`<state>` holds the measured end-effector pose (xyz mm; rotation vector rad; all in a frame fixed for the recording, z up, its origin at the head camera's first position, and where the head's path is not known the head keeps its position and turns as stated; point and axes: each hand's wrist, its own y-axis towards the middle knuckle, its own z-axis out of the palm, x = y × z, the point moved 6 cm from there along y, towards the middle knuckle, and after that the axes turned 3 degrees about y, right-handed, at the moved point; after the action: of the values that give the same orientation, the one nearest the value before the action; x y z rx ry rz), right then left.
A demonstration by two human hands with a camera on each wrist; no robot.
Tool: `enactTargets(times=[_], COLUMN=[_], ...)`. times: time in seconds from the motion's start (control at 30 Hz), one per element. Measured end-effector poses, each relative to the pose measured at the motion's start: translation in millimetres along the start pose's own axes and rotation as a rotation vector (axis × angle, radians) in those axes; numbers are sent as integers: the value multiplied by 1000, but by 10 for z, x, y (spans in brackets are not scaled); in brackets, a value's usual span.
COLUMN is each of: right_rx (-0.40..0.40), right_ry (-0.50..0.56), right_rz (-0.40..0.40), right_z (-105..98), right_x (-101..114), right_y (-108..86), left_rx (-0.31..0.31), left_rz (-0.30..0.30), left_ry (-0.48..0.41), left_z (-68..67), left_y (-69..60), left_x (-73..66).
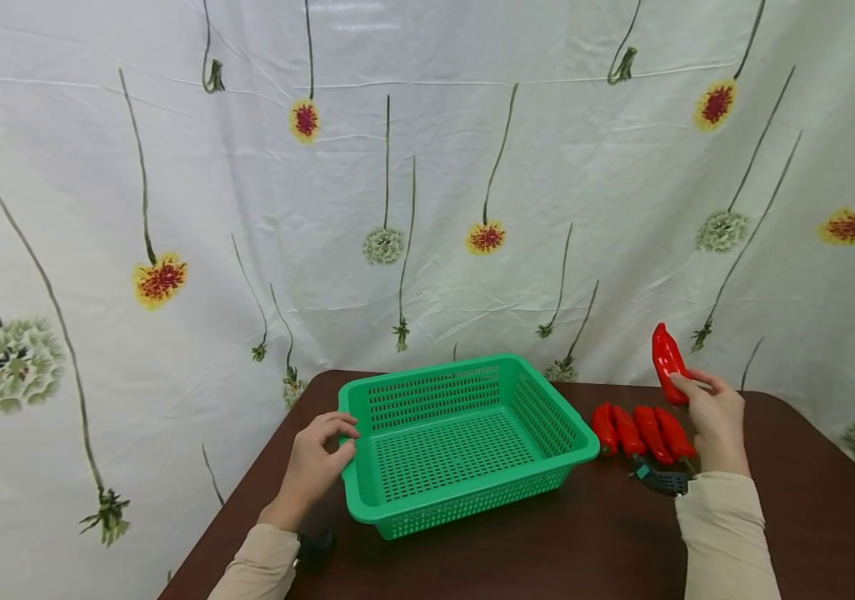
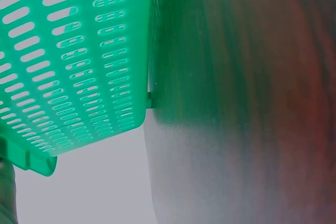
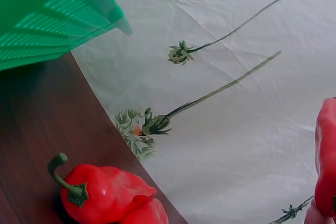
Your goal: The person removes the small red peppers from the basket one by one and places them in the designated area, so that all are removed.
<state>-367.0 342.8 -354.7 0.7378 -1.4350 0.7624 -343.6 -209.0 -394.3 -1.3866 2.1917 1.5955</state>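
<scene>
A long red pepper [image 1: 669,363] stands raised, its tip pointing up, pinched between the thumb and fingers of my right hand [image 1: 718,418]. In the right wrist view the pepper [image 3: 326,156] shows only partly, at the right edge. Below and left of that hand, several red peppers [image 1: 649,433] lie side by side on the table; one pepper [image 3: 100,190] shows a green stem. My left hand [image 1: 317,457] is at the left rim of a green plastic basket [image 1: 465,492], fingers bent loosely over the rim. The basket holds nothing.
The dark brown table [image 1: 517,550] has rounded back corners. A pale cloth with printed flowers [image 1: 427,183] hangs directly behind it. The basket's right corner stands close beside the row of peppers. Dark wrist cameras [image 1: 660,479] sit at the sleeves.
</scene>
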Motion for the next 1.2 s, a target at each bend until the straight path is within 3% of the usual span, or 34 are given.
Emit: enactTargets(times=[0.13,0.5,0.77,0.9,1.03,1.2], right_rx=[-25,-165,-187,-246,-309,-332], right_ry=[3,230,186,216,325,383], right_rz=[-4,48,65,76,86,104], right_z=[-30,-184,-218,-277,-352,-393], right_x=[-5,-155,-270,-325,-358,-409], right_y=[6,49,107,109,103,118], left_rx=[-6,-3,-13,-6,-3,-10], left_rz=[9,9,17,22,34,18], left_ry=[3,7,10,12,10,-9], left_z=[-1,10,0,-1,3,-3], left_y=[-2,9,4,7,6,-5], left_x=[4,7,19,6,1,0])
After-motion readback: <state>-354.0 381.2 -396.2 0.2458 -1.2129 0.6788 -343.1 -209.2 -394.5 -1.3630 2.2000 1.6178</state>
